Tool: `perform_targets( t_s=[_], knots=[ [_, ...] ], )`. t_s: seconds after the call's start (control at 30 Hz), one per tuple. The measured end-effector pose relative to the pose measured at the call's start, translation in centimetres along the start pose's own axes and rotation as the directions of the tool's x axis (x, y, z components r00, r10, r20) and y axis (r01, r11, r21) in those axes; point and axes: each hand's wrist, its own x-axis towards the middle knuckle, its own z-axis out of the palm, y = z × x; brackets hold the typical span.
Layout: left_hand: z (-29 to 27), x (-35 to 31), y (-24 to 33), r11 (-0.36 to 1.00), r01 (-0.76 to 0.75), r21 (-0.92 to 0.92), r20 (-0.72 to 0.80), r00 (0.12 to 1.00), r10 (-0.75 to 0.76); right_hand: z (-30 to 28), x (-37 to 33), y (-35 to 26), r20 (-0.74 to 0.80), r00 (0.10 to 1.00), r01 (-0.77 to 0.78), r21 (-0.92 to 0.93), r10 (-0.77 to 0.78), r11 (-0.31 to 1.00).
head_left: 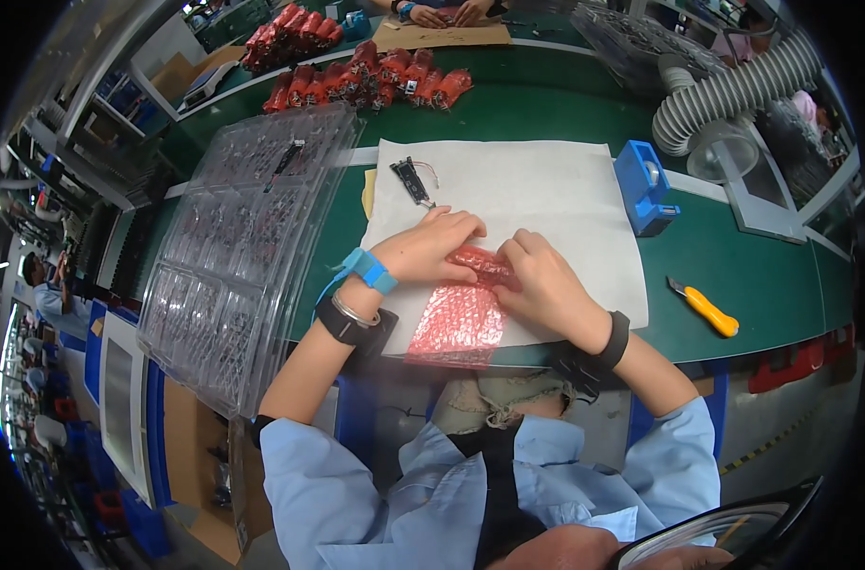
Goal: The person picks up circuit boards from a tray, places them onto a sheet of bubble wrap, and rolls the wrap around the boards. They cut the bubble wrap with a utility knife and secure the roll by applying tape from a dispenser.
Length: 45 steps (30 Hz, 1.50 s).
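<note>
Both hands press on a red bubble bag lying on the white cloth at the near edge of the green table. Left hand: fingers together, curled onto the bag's top end. Right hand: fingers bent, pinching the same end. A small circuit board lies on the cloth beyond; clear trays left, tape dispenser and yellow knife right

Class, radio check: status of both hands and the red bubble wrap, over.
Left hand and right hand both pressing red bubble wrap on white cloth. Small circuit board lies apart. Nothing in the way.
</note>
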Motion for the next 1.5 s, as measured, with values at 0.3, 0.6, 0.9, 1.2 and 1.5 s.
perform_targets(
  t_s=[0.3, 0.6, 0.9, 1.2, 1.5],
  knots=[
    [-0.2, 3.2, -2.0, 0.923, 0.257, -0.288, 0.155, 0.963, -0.220, -2.8, 1.7, 2.8, -0.049, 0.999, -0.015, -0.130, 0.009, 0.991],
    [-0.2, 4.1, -4.4, 0.880, 0.218, -0.421, 0.111, 0.976, -0.188, 2.5, -5.1, -5.7, 0.122, 0.958, 0.251, 0.092, -0.261, 0.964],
    [-1.8, 2.7, -2.1, 0.742, 0.277, -0.610, 0.100, 0.956, -0.275, 1.3, -7.9, -2.0, 0.233, 0.863, 0.481, -0.110, -0.448, 0.870],
    [-2.4, 3.6, 6.7, 0.694, 0.179, -0.697, -0.082, 0.942, -0.325, -5.4, -8.4, -1.1, -0.062, 0.996, 0.068, -0.037, -0.071, 0.997],
    [1.9, 4.9, 4.3, 0.757, 0.193, -0.625, -0.235, 0.877, -0.418, 3.8, -8.5, -6.4, -0.009, 0.998, -0.066, -0.245, 0.066, 0.967]
  ],
)
